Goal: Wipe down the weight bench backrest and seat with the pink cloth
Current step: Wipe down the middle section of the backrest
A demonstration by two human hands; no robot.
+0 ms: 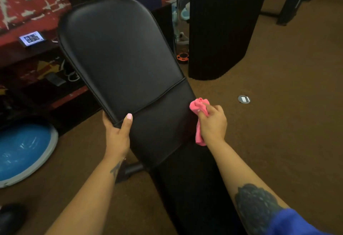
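Bench point(130, 58) is standing in the middle of the room on the brown floor point(278, 142), and its big black backrest point(118, 49) is tilting up and away from the person. Below it, the seat point(187, 188) is running down between the two arms, dark and hard to make out.

Left hand point(117, 134) is gripping the left edge of the backrest, thumb lying on top and fingers curling under. Right hand point(213, 121) is clenching the pink cloth point(199, 107) in a bunch, and the cloth is touching the right edge of the backrest, low down, just under the seam that crosses the pad. A tail of cloth is hanging below the hand.

To do this wipe well, I think the left hand should be holding the backrest steady while the cloth is sliding across in long, flat strokes. Spreading the cloth out would help, since a bunched cloth is only touching a small spot. Working from the top of the backrest down to the seat looks like the tidy way, with the edges and the seam getting a rub too. Most of the pad, I am guessing, is waiting for its wipe.

Counting from big to small: one bench, one backrest, one seat, one blue half ball point(22, 153) lying on the floor at the left, two hands, one pink cloth.
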